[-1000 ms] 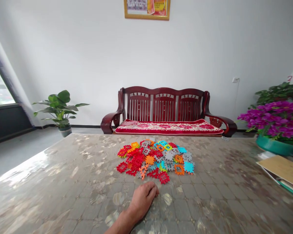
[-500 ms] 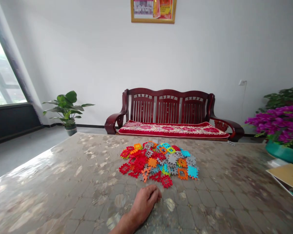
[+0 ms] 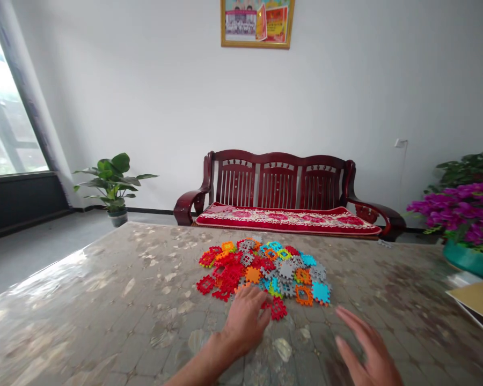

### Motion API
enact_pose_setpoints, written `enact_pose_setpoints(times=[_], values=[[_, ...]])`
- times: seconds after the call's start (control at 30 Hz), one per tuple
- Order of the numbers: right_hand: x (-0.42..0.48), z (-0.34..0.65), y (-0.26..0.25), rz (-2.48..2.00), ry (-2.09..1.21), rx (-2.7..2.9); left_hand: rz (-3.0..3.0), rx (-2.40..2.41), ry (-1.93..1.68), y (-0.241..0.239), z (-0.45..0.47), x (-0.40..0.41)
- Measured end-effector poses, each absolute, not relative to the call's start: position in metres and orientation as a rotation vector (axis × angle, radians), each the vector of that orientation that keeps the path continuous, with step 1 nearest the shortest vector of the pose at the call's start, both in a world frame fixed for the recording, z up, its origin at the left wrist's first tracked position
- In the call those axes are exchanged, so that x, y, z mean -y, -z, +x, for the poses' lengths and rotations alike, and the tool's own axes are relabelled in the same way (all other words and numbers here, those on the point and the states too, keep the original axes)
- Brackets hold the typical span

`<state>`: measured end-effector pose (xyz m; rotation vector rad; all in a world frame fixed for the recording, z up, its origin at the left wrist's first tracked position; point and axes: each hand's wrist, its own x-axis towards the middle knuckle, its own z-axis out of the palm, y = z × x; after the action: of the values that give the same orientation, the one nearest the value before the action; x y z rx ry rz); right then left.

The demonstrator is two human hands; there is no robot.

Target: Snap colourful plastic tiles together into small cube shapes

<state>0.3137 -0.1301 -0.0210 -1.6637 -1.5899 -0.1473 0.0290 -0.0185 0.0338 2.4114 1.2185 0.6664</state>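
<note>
A heap of notched plastic building tiles point(image 3: 229, 271) in red, orange, grey, blue and yellow-green lies on the table. Some tiles are solid, others are open frames. My left hand point(image 3: 247, 311) is over the front edge of the heap, fingers bent forward and thumb apart, and it hides part of an orange tile. Just right of its fingers lies a red frame tile point(image 3: 278, 309). Whether the fingertips touch any tile is hard to see. My right hand point(image 3: 368, 351), fingers apart and nothing in it, is above the table at the lower right, short of a blue tile point(image 3: 321, 292).
The table point(image 3: 145, 316) has a glossy patterned cover. At the right are purple flowers in a teal pot point(image 3: 470, 257) and a tan folder point(image 3: 475, 303). Behind the table is a wooden bench point(image 3: 273, 182); a potted plant point(image 3: 115, 185) stands at the left.
My left hand has moved forward from the bare table to the heap's front edge, its fingers unfolding. My right hand has come into view at the lower right. The view has tilted slightly up.
</note>
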Motion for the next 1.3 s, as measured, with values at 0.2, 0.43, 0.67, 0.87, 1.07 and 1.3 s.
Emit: enact_pose_setpoints(times=[0.2,0.43,0.67,0.87,1.07,1.3], values=[[0.005,0.239,0.007,-1.754,0.297,1.737,2.633,-1.473,-0.534,-0.015,0.032,-0.035],[-0.019,0.221,0.032,-1.937,0.413,1.809,2.689,-1.519,-0.481,0.001,0.027,-0.068],[-0.015,0.224,0.030,-1.904,0.400,1.852,2.696,-1.570,-0.491,0.007,-0.006,-0.073],[-0.013,0.227,0.029,-1.894,0.387,1.854,2.706,-1.602,-0.431,-0.002,-0.040,-0.078],[-0.014,0.230,0.031,-1.874,0.371,1.796,2.701,-1.686,-0.393,-0.012,-0.052,-0.078],[-0.013,0.233,0.028,-1.724,0.345,1.697,2.731,-1.305,-0.414,-0.012,-0.002,-0.038]])
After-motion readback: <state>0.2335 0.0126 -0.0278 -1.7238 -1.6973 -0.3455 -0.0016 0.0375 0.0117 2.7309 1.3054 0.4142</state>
